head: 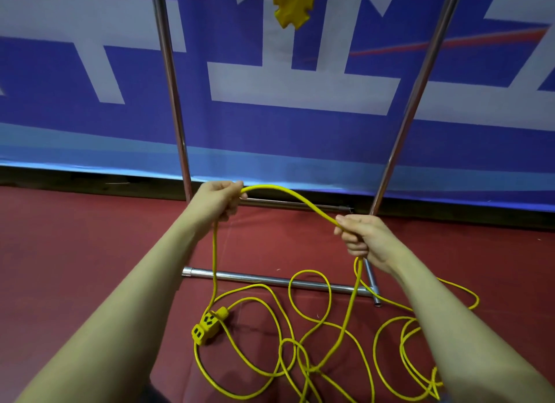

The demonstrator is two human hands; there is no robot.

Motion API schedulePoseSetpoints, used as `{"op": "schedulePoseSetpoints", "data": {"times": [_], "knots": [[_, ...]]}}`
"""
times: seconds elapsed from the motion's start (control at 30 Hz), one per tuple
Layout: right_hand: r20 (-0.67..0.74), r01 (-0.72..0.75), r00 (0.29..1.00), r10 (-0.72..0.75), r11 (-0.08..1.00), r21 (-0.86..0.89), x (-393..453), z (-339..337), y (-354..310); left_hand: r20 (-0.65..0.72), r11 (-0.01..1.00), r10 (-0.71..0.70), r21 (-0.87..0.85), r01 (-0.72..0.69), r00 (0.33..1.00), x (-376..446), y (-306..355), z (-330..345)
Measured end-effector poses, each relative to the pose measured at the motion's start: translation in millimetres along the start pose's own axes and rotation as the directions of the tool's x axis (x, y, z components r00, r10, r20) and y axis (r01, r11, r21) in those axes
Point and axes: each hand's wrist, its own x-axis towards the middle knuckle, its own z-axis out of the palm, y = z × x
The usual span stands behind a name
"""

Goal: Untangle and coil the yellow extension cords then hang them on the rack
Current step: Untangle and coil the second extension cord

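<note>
A yellow extension cord [288, 194] arches between my two hands above the red floor. My left hand [217, 200] grips one side of the arch, and from it the cord hangs straight down to a yellow socket block [208, 324] lying on the floor. My right hand [362, 234] grips the other side, and the cord drops from it into several tangled loops [312, 351] spread on the floor. Another yellow cord with its socket block [292, 5] hangs from the metal rack at the top edge.
The rack's two chrome uprights [172, 87] rise left and right of my hands, and its base bar [270, 279] lies on the red floor mat [75, 267] under the cord. A blue and white banner [300, 87] covers the wall behind.
</note>
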Motion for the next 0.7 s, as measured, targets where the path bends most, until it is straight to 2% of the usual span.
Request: {"op": "schedulePoseSetpoints", "data": {"times": [0.1, 0.23, 0.4, 0.5, 0.6, 0.7], "knots": [[-0.048, 0.017, 0.999, -0.016, 1.0, 0.021, 0, 0, -1, 0.07, 0.987, -0.016, 0.159, 0.005, 0.997, -3, -2, 8], [-0.069, 0.041, 0.997, -0.039, 0.999, 0.033, -1, 6, -8, 0.099, 0.986, -0.002, 0.167, -0.015, 0.995, -2, 0, 17], [-0.021, 0.068, 0.997, -0.07, 0.994, -0.084, -3, 15, -22, 0.14, 0.973, 0.079, 0.203, -0.107, 0.987, -5, 1, 18], [0.012, 0.097, 0.995, -0.096, 0.987, -0.13, -3, 23, -26, 0.255, 0.952, 0.109, 0.253, -0.175, 0.961, -11, 2, 31], [0.047, 0.122, 0.992, -0.116, 0.975, -0.183, -3, 33, -27, 0.398, 0.923, 0.08, 0.316, -0.218, 0.914, -20, 0, 50], [0.072, 0.131, 0.99, -0.12, 0.975, -0.18, -2, 38, -28, 0.428, 0.933, 0.121, 0.258, -0.25, 0.895, -23, 0, 59]]}}
